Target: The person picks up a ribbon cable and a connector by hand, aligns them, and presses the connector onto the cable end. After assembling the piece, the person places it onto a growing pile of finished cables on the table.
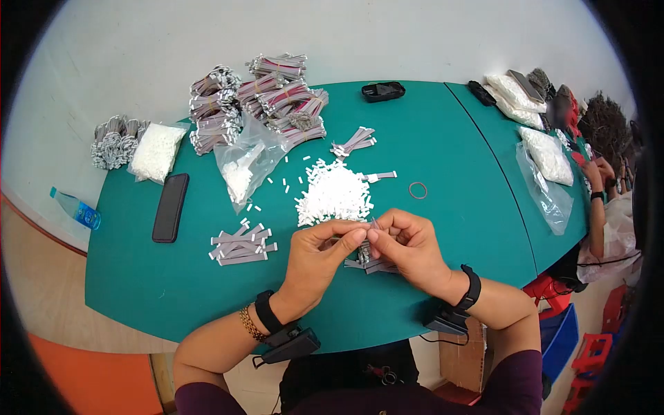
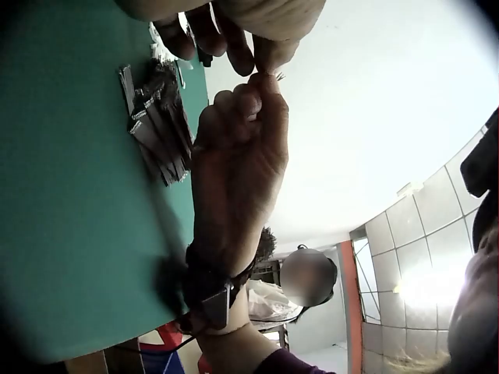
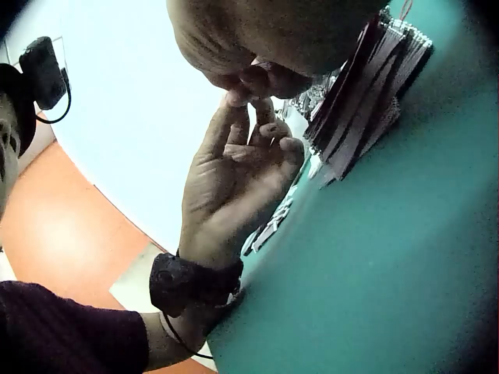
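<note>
Above the table's near side, the left hand (image 1: 315, 259) and right hand (image 1: 411, 249) meet at the fingertips, pinching a small cable piece (image 1: 374, 224) whose thin ends (image 2: 281, 76) show in the left wrist view. Fingers hide most of it. Just beyond the hands lies a heap of small white connectors (image 1: 335, 192). Grey ribbon cables (image 1: 379, 265) lie below the right hand, partly covered by it. To the left is a loose pile of grey cables with white ends (image 1: 241, 247). Another small cable bunch (image 1: 355, 142) sits behind the heap.
Bundled cables (image 1: 287, 97), an open plastic bag (image 1: 238, 176) and a full bag (image 1: 158, 152) stand at the back left. A phone (image 1: 170, 208) lies left, a black case (image 1: 383, 91) at the back, a red rubber band (image 1: 418, 190) right. Another person's arm (image 1: 596, 214) is far right.
</note>
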{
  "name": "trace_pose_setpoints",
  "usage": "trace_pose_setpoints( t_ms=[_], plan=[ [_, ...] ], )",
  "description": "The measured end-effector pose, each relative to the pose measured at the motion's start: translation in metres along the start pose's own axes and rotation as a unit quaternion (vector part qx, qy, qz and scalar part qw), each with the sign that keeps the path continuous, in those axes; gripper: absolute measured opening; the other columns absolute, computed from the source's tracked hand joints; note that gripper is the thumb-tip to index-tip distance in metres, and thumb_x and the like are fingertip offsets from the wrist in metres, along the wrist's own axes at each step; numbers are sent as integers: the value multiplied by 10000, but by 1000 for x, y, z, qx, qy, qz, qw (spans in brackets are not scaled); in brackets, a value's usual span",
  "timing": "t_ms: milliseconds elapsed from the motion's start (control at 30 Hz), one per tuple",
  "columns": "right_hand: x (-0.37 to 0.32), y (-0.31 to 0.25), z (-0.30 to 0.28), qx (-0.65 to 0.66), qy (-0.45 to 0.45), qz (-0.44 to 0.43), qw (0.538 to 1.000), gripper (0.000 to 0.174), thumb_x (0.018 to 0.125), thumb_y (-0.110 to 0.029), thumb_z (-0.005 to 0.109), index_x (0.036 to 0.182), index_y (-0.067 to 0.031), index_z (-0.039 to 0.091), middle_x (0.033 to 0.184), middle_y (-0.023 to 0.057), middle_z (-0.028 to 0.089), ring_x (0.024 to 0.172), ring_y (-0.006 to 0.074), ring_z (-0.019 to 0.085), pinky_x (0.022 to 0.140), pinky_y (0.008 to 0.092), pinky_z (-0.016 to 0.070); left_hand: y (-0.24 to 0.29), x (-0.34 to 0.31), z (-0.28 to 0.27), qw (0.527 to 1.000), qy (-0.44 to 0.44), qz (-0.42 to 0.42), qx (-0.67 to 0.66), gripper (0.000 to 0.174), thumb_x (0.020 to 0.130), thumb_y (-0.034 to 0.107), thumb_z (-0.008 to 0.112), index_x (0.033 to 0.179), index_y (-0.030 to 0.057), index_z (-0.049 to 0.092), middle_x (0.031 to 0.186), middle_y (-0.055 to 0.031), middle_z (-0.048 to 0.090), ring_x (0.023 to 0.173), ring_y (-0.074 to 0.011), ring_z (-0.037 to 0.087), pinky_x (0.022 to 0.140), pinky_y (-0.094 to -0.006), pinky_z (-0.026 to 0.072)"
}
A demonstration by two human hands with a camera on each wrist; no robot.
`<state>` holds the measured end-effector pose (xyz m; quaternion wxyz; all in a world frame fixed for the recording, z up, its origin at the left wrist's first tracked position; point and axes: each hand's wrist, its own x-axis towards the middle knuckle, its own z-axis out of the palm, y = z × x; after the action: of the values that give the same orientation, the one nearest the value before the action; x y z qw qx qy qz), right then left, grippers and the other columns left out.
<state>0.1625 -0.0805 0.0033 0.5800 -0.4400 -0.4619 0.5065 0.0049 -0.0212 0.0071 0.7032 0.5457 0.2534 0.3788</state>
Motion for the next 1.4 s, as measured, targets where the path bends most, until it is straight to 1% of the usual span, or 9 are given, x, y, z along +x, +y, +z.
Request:
trace_pose_setpoints(
  t_ms=[167, 267, 467, 567, 733, 867, 933, 1167, 1400],
  plan=[
    [0, -1, 2, -30, 2, 1, 1000, 74, 878, -84, 597, 856, -14, 586, 685, -45, 561, 595, -16, 464, 507, 156, 346, -1, 2, -2, 1000, 2, 4, 27, 126, 850, 104, 630, 907, -5, 656, 876, -48, 646, 777, -83, 542, 712, -230, 428],
    [-1, 0, 1, -40, 7, -1, 999, 76, 875, -82, 601, 843, -15, 583, 687, -53, 552, 592, -20, 443, 504, 160, 335, 1, 1, -2, 1000, -2, -10, 27, 127, 851, 106, 628, 917, -1, 652, 872, -45, 643, 778, -82, 541, 718, -230, 429],
    [1, -4, -1, -18, 17, -21, 999, 96, 879, -90, 600, 816, -22, 574, 675, -57, 538, 583, -19, 427, 494, 162, 318, 0, 7, -11, 996, -44, -73, 3, 203, 915, 174, 551, 965, 1, 644, 900, -48, 643, 785, -83, 526, 733, -232, 426],
    [1, -3, -2, -17, 17, -23, 999, 106, 881, -97, 601, 807, -26, 572, 666, -59, 529, 570, -19, 415, 482, 165, 305, 1, 8, -11, 997, -52, -54, -3, 244, 937, 205, 515, 980, 2, 642, 896, -44, 640, 785, -81, 521, 733, -236, 428],
    [1, -1, -3, -30, 18, -2, 999, 117, 874, -104, 609, 791, -29, 575, 636, -62, 518, 534, -18, 396, 459, 165, 283, 2, 8, -10, 998, -44, -34, 39, 186, 896, 172, 583, 952, 4, 639, 857, -30, 629, 756, -75, 523, 702, -224, 431],
    [2, -3, -2, -31, 17, 14, 999, 102, 866, -98, 616, 799, -25, 588, 626, -61, 521, 531, -17, 407, 456, 163, 290, 1, 9, -11, 998, -40, -32, 41, 147, 859, 143, 630, 906, 4, 632, 817, -18, 614, 727, -68, 519, 676, -210, 426],
    [1, -4, -1, -30, 14, 28, 999, 93, 863, -96, 617, 810, -22, 596, 634, -59, 531, 543, -15, 421, 463, 164, 303, 1, 8, -10, 998, -33, -35, 41, 136, 861, 137, 623, 893, 5, 627, 801, -15, 606, 722, -66, 515, 674, -209, 422],
    [1, -4, 3, -36, 19, 5, 999, 89, 859, -95, 621, 821, -17, 606, 660, -49, 553, 573, -9, 445, 484, 168, 330, 3, 7, -8, 998, -10, -36, 41, 109, 863, 115, 603, 874, 9, 621, 780, -11, 596, 710, -68, 509, 679, -213, 417],
    [1, -5, -2, -21, 18, 11, 1000, 83, 859, -86, 617, 814, -19, 598, 652, -48, 551, 558, -10, 439, 476, 170, 324, 0, 10, -12, 996, -50, -78, 11, 184, 908, 178, 558, 920, 5, 617, 781, -15, 588, 728, -80, 514, 694, -221, 418]
  ],
)
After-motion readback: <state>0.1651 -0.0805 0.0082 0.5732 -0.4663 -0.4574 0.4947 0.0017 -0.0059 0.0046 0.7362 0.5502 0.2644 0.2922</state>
